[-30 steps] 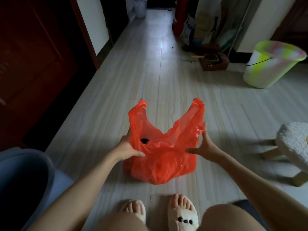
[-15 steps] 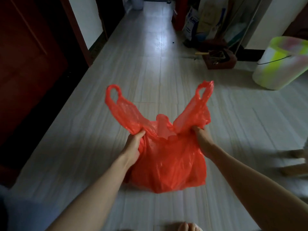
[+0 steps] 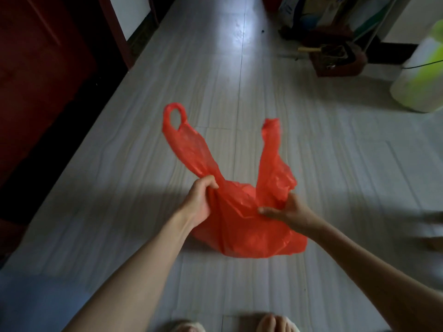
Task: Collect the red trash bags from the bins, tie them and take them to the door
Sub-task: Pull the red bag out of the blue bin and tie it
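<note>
Left hand fisted on red trash bag at its left handle base; right hand pinching the right side. Bag sits on floor between them.

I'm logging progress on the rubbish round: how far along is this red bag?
Done: the red trash bag is out of its bin and sits on the tiled floor. In hand: the left hand grips the base of the left handle, and the right hand holds the plastic below the right handle. Both handles stand apart, so no knot yet. Left: tying it and carrying it to the door.
</note>
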{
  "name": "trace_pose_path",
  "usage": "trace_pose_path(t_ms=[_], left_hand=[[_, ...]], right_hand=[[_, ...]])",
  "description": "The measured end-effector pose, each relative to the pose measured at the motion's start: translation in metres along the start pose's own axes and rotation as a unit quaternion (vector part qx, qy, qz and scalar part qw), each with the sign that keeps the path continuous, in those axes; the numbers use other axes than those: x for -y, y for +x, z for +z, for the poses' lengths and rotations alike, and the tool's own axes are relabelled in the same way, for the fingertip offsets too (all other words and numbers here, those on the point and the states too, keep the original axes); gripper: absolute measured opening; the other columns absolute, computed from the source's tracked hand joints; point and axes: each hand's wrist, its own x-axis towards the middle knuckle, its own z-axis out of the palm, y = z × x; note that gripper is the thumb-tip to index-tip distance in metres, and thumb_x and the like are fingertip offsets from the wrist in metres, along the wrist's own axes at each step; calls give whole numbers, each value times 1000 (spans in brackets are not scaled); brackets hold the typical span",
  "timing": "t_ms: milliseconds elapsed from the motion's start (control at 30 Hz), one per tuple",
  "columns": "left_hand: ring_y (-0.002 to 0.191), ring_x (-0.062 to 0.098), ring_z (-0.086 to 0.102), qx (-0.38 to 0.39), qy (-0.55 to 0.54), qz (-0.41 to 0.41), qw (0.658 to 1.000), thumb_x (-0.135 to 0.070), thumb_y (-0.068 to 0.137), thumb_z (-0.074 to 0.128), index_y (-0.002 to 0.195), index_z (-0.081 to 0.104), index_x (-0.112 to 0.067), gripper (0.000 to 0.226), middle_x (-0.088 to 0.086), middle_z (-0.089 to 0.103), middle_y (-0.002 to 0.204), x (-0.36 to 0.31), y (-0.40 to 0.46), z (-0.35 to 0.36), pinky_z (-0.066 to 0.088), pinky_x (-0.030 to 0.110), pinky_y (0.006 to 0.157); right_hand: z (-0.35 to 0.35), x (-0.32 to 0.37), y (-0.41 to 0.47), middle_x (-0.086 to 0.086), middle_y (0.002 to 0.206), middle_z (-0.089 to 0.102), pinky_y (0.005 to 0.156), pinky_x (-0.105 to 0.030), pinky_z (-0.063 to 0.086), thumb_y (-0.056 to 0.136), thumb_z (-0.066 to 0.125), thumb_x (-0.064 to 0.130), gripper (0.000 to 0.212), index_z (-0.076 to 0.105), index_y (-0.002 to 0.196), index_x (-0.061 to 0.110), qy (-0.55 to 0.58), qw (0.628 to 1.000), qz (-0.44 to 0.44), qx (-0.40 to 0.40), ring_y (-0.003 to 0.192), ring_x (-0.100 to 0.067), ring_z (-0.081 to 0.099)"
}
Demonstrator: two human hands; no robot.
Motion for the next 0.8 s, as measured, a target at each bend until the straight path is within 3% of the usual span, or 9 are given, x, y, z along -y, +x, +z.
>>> trace_pose_path(t_ms=[67,167,300,367,433,500,633,733,800], left_hand=[[70,21,60,-15,74,24,997,3,76,52,83,63,-2,14,7,69,67,5,0,1,52,24,66],[75,17,64,-64,126,63,988,-4,88,55,80,65,-11,14,3,70,73,7,-6,-1,54,23,71],[80,17,66,-56,170,53,982,-14,88,59,83,67,-14,9,6,69,82,12,-12,-4,51,25,80],[77,13,68,-58,161,56,984,-15,87,60,83,68,-16,9,2,71,80,14,-14,-1,53,22,74],[77,15,67,-66,159,83,982,-17,86,61,82,70,-15,10,2,71,79,15,-15,4,54,20,70],[80,15,70,-49,160,109,980,-16,87,59,86,73,-12,15,1,74,82,16,-18,11,55,16,67],[97,19,68,-4,136,116,984,-19,91,50,97,72,-9,25,5,74,99,20,-21,31,54,28,87],[65,14,70,-52,63,108,991,-13,92,48,66,66,-6,33,4,72,63,23,-20,46,55,20,66],[36,8,49,-94,73,116,986,-12,94,42,55,46,-11,39,-7,48,37,25,-16,50,45,14,43]], right_hand=[[6,-4,4,13,62,62,55,-13,46,76,72,19,16,62,65,26,-85,992,-4,-96,59,0,57],[7,0,11,7,62,65,63,-27,48,87,57,15,12,65,78,14,145,962,56,-226,66,-10,57],[2,15,16,-3,76,76,69,-38,54,95,42,22,19,50,81,12,430,874,103,-199,73,-21,72],[5,21,19,-6,57,70,63,-37,54,96,39,19,24,43,73,14,474,850,111,-203,62,-23,71],[12,21,24,2,36,50,47,-26,49,94,39,16,29,38,66,16,427,863,127,-237,39,-16,58],[21,18,26,8,33,35,35,-16,34,93,38,15,30,34,63,18,314,904,145,-252,30,-7,37],[35,9,27,1,52,39,43,-22,30,95,37,22,27,40,68,19,210,933,182,-231,43,-11,38],[36,9,26,-2,61,47,49,-25,35,92,43,17,16,50,77,18,236,922,231,-200,54,-15,45],[38,6,24,-1,54,49,49,-25,37,90,46,13,14,54,78,14,266,914,246,-185,49,-14,46]])
